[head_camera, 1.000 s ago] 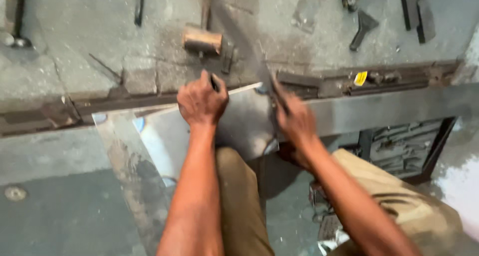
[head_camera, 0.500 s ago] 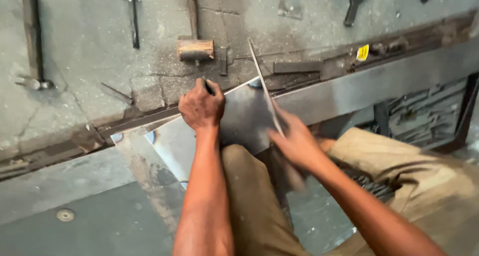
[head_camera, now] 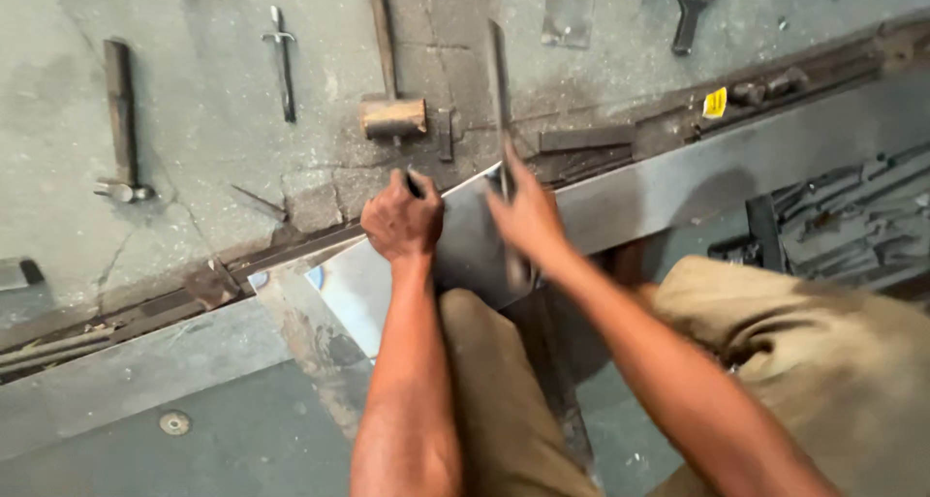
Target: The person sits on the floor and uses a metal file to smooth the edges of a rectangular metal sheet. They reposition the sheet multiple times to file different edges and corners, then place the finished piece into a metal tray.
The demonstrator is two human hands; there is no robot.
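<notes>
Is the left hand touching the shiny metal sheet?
Touching. The head view shows the left hand pressed on the top edge of the metal sheet, its fingers curled over the edge, with no gap visible.

Cracked grey concrete floor [head_camera: 194, 187] crossed by a long dark steel rail [head_camera: 727, 172].

Bare forearms, no sleeves; khaki-brown trousers [head_camera: 814, 361]

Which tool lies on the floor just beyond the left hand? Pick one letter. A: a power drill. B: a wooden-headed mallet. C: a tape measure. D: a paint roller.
B: a wooden-headed mallet lies on the concrete floor just past the left hand, which presses on the metal sheet; the right hand holds a long flat metal bar beside it.
</notes>
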